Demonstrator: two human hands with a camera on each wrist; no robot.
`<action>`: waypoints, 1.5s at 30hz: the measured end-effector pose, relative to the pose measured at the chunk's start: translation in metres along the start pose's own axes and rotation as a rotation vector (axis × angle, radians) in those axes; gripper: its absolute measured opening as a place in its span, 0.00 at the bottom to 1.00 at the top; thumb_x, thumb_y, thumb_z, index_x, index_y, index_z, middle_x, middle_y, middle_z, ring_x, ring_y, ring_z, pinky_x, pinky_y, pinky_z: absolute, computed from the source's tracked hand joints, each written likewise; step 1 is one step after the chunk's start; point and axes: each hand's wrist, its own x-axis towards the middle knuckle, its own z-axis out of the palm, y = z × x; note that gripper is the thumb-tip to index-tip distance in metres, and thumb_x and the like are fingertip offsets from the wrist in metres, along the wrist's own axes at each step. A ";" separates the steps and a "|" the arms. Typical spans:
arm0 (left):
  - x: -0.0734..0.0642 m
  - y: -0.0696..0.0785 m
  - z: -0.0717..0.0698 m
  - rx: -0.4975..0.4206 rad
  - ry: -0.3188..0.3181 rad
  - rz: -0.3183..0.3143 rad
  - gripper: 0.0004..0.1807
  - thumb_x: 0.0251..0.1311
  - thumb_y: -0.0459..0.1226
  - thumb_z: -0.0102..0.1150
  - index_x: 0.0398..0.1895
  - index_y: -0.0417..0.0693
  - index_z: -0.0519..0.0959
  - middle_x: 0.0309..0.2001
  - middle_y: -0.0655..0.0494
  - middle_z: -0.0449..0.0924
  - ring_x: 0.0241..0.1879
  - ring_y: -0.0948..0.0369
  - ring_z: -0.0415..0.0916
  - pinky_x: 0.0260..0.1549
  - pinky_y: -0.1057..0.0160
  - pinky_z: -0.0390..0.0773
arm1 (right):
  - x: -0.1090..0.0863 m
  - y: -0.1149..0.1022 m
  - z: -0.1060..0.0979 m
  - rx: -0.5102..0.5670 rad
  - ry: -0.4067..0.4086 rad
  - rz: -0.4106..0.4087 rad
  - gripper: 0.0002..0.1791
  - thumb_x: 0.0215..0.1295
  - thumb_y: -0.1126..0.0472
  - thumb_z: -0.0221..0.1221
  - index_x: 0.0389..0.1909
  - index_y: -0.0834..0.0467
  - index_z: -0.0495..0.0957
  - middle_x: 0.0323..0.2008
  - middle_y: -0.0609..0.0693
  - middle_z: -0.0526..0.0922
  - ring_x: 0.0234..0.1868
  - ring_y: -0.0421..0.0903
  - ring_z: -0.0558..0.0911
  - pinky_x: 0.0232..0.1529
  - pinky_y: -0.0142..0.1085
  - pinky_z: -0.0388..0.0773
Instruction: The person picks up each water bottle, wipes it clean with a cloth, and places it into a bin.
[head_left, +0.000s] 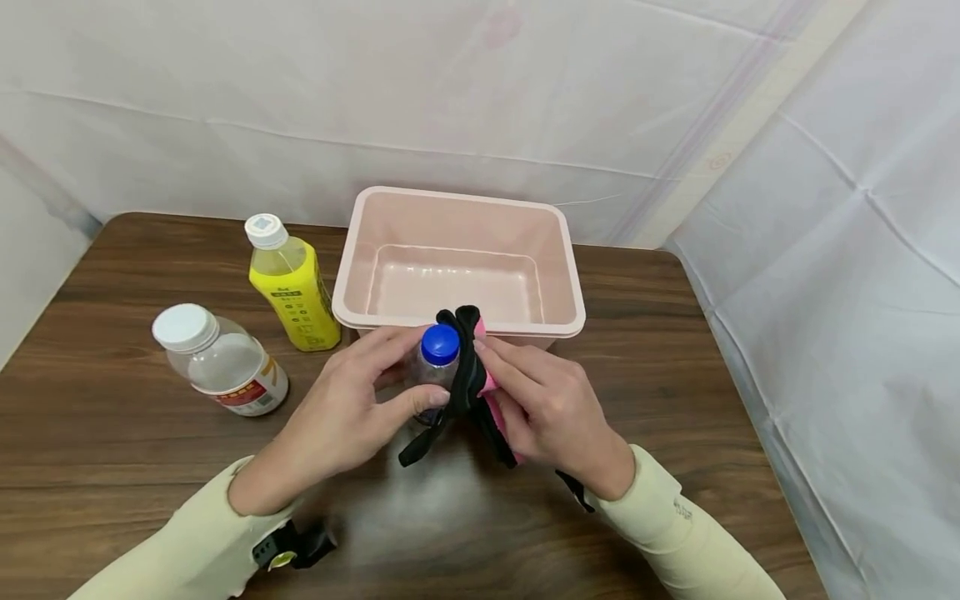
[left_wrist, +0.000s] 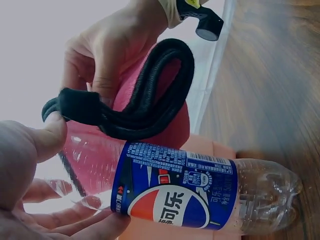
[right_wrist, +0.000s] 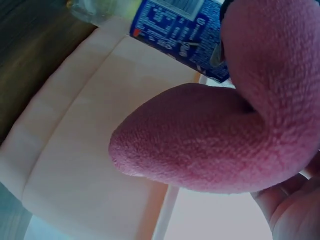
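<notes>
The left-hand grip (head_left: 341, 408) is clamped on a clear bottle (left_wrist: 172, 185) near its capped end, thumb on one side and fingers on the other. The right-hand grip (head_left: 551, 400) is clamped on a pink cloth (right_wrist: 200, 140) fitted with a black band (head_left: 469, 358).

Visibility: in the head view, the left hand and the black band cover most of the bottle below its blue cap (head_left: 440, 344); whether the base touches the counter (head_left: 112, 475) cannot be determined. In the right wrist view, the upper edge cuts off the bottle, and the cloth conceals most of the right fingers.

Surroundings: a pale pink bin (head_left: 525, 327) stands directly beyond both hands, its near rim partly covered by them. A yellow-labelled bottle (head_left: 303, 304) stands near the bin's left side. A white-capped jar (head_left: 243, 375) stands nearer the person, left of the left hand.

Position: the bottle lies between the two hands, inside the left-hand grip. The black band lies against the bottle on its right side; the cloth extends from the band to the right-hand grip.
</notes>
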 end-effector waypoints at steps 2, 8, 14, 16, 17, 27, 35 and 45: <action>-0.001 -0.001 0.001 -0.006 0.008 0.005 0.30 0.60 0.40 0.75 0.67 0.53 0.80 0.58 0.54 0.84 0.54 0.59 0.81 0.51 0.58 0.88 | -0.003 0.001 0.002 -0.002 0.005 -0.004 0.22 0.61 0.72 0.64 0.58 0.67 0.83 0.52 0.60 0.90 0.49 0.52 0.91 0.51 0.42 0.88; -0.002 -0.003 0.003 -0.037 0.014 -0.002 0.30 0.60 0.39 0.75 0.66 0.54 0.80 0.58 0.54 0.84 0.56 0.57 0.82 0.52 0.59 0.87 | -0.020 0.007 0.014 -0.017 -0.042 -0.003 0.18 0.60 0.72 0.64 0.53 0.65 0.86 0.48 0.57 0.91 0.44 0.48 0.91 0.48 0.40 0.89; -0.003 -0.003 0.003 -0.056 0.020 0.002 0.30 0.60 0.38 0.75 0.67 0.54 0.79 0.57 0.55 0.84 0.55 0.58 0.83 0.52 0.59 0.87 | -0.035 0.010 0.029 -0.076 -0.182 -0.025 0.16 0.60 0.69 0.64 0.49 0.61 0.87 0.46 0.52 0.91 0.43 0.45 0.90 0.48 0.38 0.89; -0.003 -0.004 0.003 -0.057 0.028 0.006 0.30 0.60 0.39 0.75 0.67 0.54 0.79 0.57 0.55 0.85 0.55 0.59 0.83 0.52 0.59 0.87 | -0.038 0.011 0.033 -0.104 -0.209 -0.029 0.16 0.59 0.69 0.64 0.49 0.61 0.87 0.45 0.51 0.91 0.40 0.44 0.89 0.44 0.38 0.89; -0.003 -0.004 0.003 -0.055 0.032 0.008 0.30 0.60 0.39 0.75 0.67 0.54 0.80 0.56 0.55 0.85 0.55 0.59 0.83 0.52 0.59 0.87 | -0.039 0.011 0.034 -0.116 -0.222 -0.029 0.16 0.58 0.69 0.64 0.49 0.61 0.87 0.44 0.50 0.91 0.39 0.44 0.89 0.42 0.37 0.89; -0.006 -0.004 0.007 -0.065 0.031 -0.042 0.32 0.61 0.40 0.75 0.69 0.52 0.77 0.60 0.55 0.84 0.59 0.58 0.83 0.54 0.59 0.86 | -0.052 0.014 0.047 -0.214 -0.420 -0.037 0.12 0.59 0.66 0.68 0.45 0.58 0.88 0.37 0.45 0.88 0.34 0.41 0.86 0.34 0.35 0.87; -0.008 -0.001 0.005 -0.158 -0.005 -0.133 0.28 0.65 0.40 0.71 0.65 0.49 0.72 0.60 0.47 0.84 0.62 0.51 0.83 0.61 0.50 0.82 | -0.051 0.009 0.046 -0.286 -0.648 -0.034 0.15 0.47 0.67 0.67 0.37 0.49 0.87 0.33 0.40 0.86 0.30 0.42 0.82 0.22 0.35 0.79; -0.010 -0.004 0.005 -0.261 -0.084 -0.169 0.25 0.73 0.40 0.63 0.70 0.56 0.70 0.69 0.52 0.76 0.72 0.47 0.73 0.70 0.40 0.73 | -0.048 0.011 0.030 -0.177 -0.645 0.034 0.19 0.55 0.69 0.68 0.48 0.51 0.89 0.45 0.40 0.90 0.41 0.41 0.86 0.38 0.36 0.87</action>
